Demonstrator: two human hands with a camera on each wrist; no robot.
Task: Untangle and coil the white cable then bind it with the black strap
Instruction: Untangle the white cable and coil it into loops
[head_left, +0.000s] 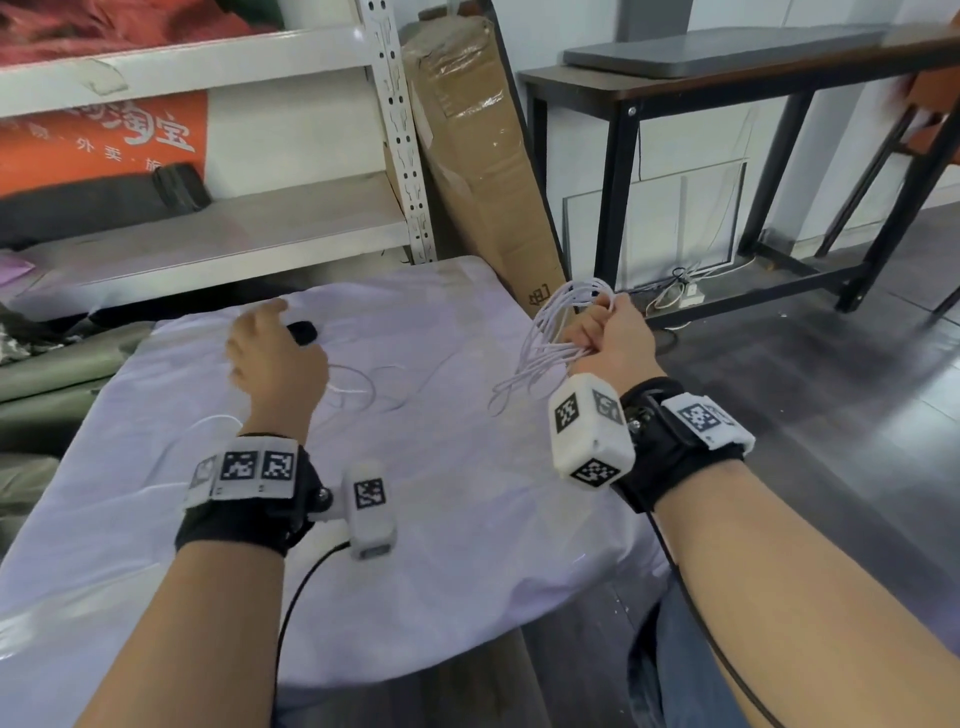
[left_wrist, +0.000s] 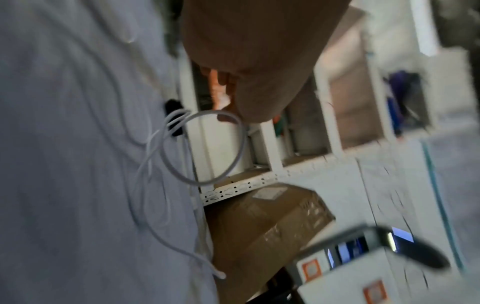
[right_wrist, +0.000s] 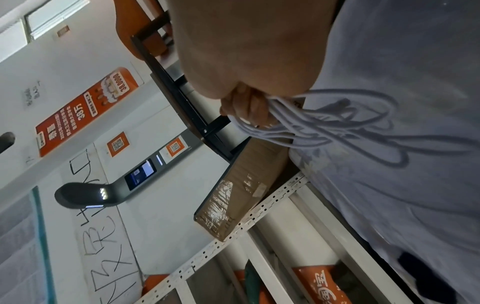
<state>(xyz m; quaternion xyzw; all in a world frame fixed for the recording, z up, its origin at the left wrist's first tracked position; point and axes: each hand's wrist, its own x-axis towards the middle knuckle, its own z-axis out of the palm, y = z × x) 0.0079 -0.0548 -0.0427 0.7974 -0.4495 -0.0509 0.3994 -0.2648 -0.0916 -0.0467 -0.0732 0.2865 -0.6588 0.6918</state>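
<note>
My right hand (head_left: 605, 332) is held above the right edge of the lavender-covered surface (head_left: 441, 545), gripping a bundle of several loops of the white cable (head_left: 545, 338). The right wrist view shows its fingers (right_wrist: 249, 107) curled round the white cable's loops (right_wrist: 337, 127). The rest of the cable trails loose across the cloth towards my left hand (head_left: 270, 353). In the left wrist view, the left hand's fingertips (left_wrist: 226, 117) pinch a raised strand of white cable (left_wrist: 241, 144). The black strap (head_left: 304, 332) lies on the cloth just beyond that hand, also seen as a black strap (left_wrist: 172, 109) behind the strand.
A white metal shelf rack (head_left: 400, 130) stands behind the surface, with a tall cardboard box (head_left: 478, 156) leaning beside it. A black-framed table (head_left: 727, 83) stands at the right over dark floor. Green padded bundles (head_left: 47, 374) lie at the left.
</note>
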